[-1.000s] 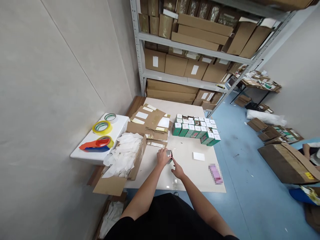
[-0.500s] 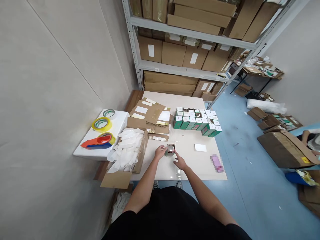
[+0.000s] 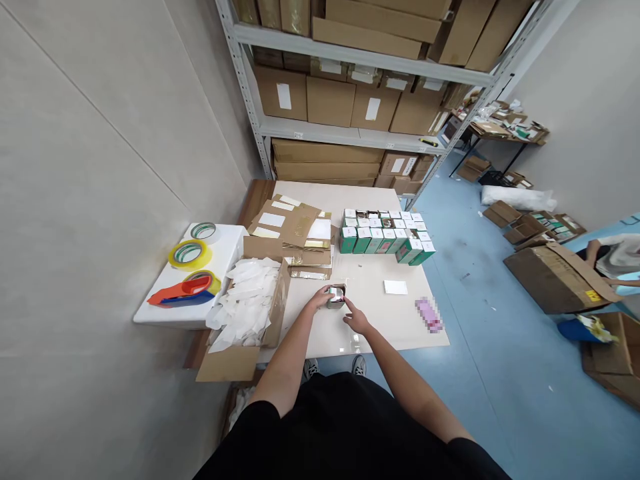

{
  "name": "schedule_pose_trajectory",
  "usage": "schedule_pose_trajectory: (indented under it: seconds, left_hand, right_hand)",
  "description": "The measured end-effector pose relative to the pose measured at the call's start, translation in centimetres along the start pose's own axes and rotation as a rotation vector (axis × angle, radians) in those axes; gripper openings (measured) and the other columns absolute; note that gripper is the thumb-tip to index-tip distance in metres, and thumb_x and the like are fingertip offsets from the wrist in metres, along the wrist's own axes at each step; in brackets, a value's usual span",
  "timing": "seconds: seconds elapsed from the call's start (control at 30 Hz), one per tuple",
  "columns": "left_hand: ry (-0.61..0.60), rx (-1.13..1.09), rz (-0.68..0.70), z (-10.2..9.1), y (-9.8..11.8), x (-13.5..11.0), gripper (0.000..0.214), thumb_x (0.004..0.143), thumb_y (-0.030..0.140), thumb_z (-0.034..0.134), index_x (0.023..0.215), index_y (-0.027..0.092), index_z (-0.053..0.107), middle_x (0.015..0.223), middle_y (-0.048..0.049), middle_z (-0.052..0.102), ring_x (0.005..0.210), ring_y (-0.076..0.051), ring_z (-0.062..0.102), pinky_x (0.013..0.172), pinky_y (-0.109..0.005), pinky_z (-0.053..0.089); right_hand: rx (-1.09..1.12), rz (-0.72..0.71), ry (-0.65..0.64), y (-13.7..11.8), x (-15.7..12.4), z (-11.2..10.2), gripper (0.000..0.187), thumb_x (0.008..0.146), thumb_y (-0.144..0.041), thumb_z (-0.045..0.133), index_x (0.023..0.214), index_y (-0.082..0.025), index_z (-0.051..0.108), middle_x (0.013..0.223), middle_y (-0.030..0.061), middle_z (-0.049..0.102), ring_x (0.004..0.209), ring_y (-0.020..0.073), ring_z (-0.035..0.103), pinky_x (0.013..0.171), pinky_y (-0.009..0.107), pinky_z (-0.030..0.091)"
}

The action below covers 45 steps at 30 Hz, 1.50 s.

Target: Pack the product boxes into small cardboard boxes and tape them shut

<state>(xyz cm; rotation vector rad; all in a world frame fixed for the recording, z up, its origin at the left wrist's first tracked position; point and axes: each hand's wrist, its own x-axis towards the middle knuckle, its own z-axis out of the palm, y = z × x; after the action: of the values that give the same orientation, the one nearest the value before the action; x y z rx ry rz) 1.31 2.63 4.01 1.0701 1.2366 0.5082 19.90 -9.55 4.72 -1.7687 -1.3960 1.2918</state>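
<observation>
A small box (image 3: 337, 303) stands upright on the light table in front of me, with its top open. Something shiny shows inside it, and a white piece, perhaps a flap, now lies partly over the opening. My left hand (image 3: 319, 299) grips the box at its left side, thumb and fingers about the rim. My right hand (image 3: 357, 321) has its index finger stretched to the box's right rim, the other fingers loosely bent and holding nothing. A block of green and white boxes (image 3: 370, 240) stands behind, several with open tops. A white card (image 3: 395, 287) lies to the right.
At left, an open carton (image 3: 280, 310) holds white paper. Beside it, tape rolls (image 3: 190, 254) and a red-blue tape dispenser (image 3: 183, 291) lie on a white surface. Flattened cardboard (image 3: 290, 223) is stacked behind. A shelf (image 3: 350, 133) bears cartons; another person (image 3: 613, 257) is far right.
A white piece now covers part of the small box's opening, where the shiny content showed before. My left fingers have moved over the rim. The whole view has shifted slightly.
</observation>
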Motion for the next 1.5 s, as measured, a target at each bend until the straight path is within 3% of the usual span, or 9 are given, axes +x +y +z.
schedule_pose_trajectory:
  seconds: [0.1,0.23,0.37,0.53,0.67,0.93,1.13,1.33,1.5]
  left_hand:
    - [0.02,-0.049,0.043,0.2,0.2,0.1,0.074,0.067,0.011,0.075,0.139,0.02,0.059,0.149,-0.0163,0.059,0.126,-0.028,0.065,0.1,-0.035,0.054]
    - [0.154,-0.133,0.16,0.7,0.9,0.2,0.091,0.061,0.0,0.07,0.148,0.021,0.052,0.137,-0.015,0.067,0.13,-0.027,0.062,0.104,-0.037,0.052]
    - [0.215,-0.034,0.263,0.7,1.1,-0.2,0.074,0.064,0.003,0.067,0.136,0.02,0.061,0.118,-0.0096,0.073,0.119,-0.025,0.066,0.102,-0.038,0.053]
    - [0.176,0.182,0.391,0.2,0.3,-2.1,0.042,0.066,0.008,0.067,0.106,0.02,0.072,0.13,-0.0094,0.065,0.122,-0.026,0.061,0.099,-0.039,0.053]
    - [0.15,0.241,0.403,0.1,-0.2,-3.3,0.043,0.065,0.005,0.065,0.104,0.021,0.071,0.142,-0.0101,0.057,0.134,-0.027,0.054,0.107,-0.04,0.049]
    - [0.179,0.292,0.34,0.9,0.1,-4.7,0.029,0.076,0.011,0.069,0.102,0.023,0.071,0.141,-0.0092,0.058,0.138,-0.026,0.052,0.113,-0.039,0.045]
    - [0.233,0.366,0.324,2.0,0.4,-6.0,0.021,0.088,0.017,0.063,0.106,0.022,0.073,0.121,-0.0088,0.07,0.115,-0.025,0.066,0.109,-0.042,0.049]
    - [0.151,0.204,0.33,3.2,-0.9,-6.6,0.048,0.082,0.011,0.067,0.128,0.024,0.069,0.149,-0.0083,0.059,0.128,-0.029,0.063,0.111,-0.047,0.05]
    - [0.199,0.174,0.319,1.3,-0.6,-6.4,0.062,0.079,0.002,0.062,0.137,0.023,0.064,0.148,-0.0094,0.061,0.128,-0.032,0.064,0.114,-0.047,0.048]
  right_hand:
    - [0.054,-0.01,-0.029,0.2,0.0,0.1,0.087,0.073,-0.02,0.07,0.155,-0.039,0.047,0.145,-0.0007,0.064,0.118,0.0256,0.071,0.102,0.039,0.056]
    - [0.101,-0.037,-0.04,0.4,0.2,0.0,0.084,0.074,-0.02,0.068,0.153,-0.039,0.047,0.15,-0.0004,0.06,0.128,0.026,0.065,0.104,0.042,0.055]
    - [0.139,-0.04,-0.024,0.3,0.4,-0.2,0.083,0.075,-0.018,0.067,0.153,-0.037,0.046,0.152,0.0027,0.058,0.137,0.0255,0.059,0.103,0.04,0.054]
    - [0.07,0.067,0.099,-0.6,0.4,-0.4,0.067,0.084,-0.029,0.067,0.148,-0.031,0.048,0.142,0.0103,0.064,0.1,0.0216,0.074,0.097,0.042,0.056]
    - [0.026,0.006,0.225,-1.9,0.6,-0.5,0.049,0.089,-0.031,0.061,0.137,-0.028,0.054,0.124,0.0074,0.071,0.09,0.0191,0.072,0.091,0.038,0.057]
    - [-0.039,0.02,0.257,-3.5,1.9,0.0,0.032,0.087,-0.033,0.058,0.119,-0.028,0.061,0.108,0.0015,0.072,0.078,0.0176,0.069,0.085,0.036,0.057]
    - [-0.02,0.041,0.25,-3.1,2.1,0.7,0.047,0.084,-0.03,0.058,0.131,-0.026,0.058,0.117,0.0053,0.071,0.09,0.0196,0.071,0.09,0.038,0.057]
    - [0.203,0.073,0.166,-3.1,2.9,1.0,0.065,0.074,-0.026,0.059,0.139,-0.024,0.058,0.134,0.0074,0.069,0.114,0.0245,0.068,0.099,0.039,0.055]
    - [0.325,0.042,0.056,-6.1,4.3,1.6,0.065,0.07,-0.025,0.058,0.135,-0.023,0.065,0.135,0.0068,0.071,0.112,0.0264,0.069,0.093,0.037,0.056]
